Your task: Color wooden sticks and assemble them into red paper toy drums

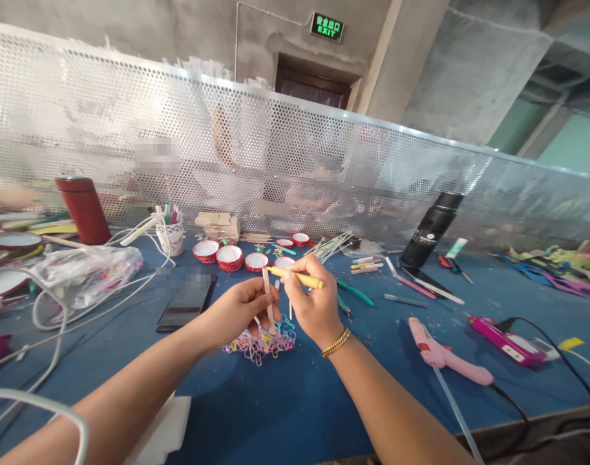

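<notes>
My left hand (243, 307) pinches a flat wooden stick (268, 294), which stands nearly upright. A yellow marker (304, 279) is gripped in my right hand (314, 297), its tip touching or very near the stick's upper end. Below my left hand lies a heap of pastel elastic loops (263, 345). Several small red-rimmed white dishes (229, 257) stand just beyond both hands.
On the blue table (275, 413), a phone (188, 300) and a cup of pens (170, 237) are at left. A pink glue gun (444, 358), a pink power strip (506, 341) and a black bottle (431, 229) are at right. Behind runs a perforated metal screen (256, 148).
</notes>
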`<state>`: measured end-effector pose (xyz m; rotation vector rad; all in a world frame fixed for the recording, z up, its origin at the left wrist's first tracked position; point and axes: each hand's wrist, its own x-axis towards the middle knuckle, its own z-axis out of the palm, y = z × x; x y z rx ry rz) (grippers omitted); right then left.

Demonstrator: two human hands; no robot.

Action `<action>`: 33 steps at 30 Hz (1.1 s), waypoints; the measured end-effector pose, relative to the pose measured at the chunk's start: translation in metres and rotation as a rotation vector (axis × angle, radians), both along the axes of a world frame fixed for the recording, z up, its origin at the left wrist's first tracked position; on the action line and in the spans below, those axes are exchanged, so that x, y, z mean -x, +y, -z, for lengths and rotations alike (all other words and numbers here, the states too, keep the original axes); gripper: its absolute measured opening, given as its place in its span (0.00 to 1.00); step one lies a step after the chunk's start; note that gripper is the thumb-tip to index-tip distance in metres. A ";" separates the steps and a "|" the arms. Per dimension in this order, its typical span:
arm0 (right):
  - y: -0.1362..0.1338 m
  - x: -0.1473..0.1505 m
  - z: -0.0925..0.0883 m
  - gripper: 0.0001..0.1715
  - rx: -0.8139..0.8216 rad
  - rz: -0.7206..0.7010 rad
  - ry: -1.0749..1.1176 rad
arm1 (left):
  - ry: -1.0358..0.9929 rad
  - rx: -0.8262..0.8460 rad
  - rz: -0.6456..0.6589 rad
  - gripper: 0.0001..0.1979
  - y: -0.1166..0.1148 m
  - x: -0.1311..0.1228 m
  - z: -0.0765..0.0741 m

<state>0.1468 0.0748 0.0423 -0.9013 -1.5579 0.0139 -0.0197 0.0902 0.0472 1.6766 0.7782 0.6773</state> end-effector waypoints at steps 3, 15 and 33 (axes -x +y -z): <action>0.000 0.000 0.000 0.07 0.014 -0.001 0.023 | -0.008 0.005 0.000 0.13 0.001 0.000 0.000; 0.001 -0.001 0.001 0.06 0.013 -0.005 0.025 | -0.008 0.014 -0.020 0.15 -0.002 0.000 -0.003; 0.001 0.000 0.000 0.06 0.002 -0.002 0.017 | -0.006 0.006 0.002 0.13 0.000 0.000 0.000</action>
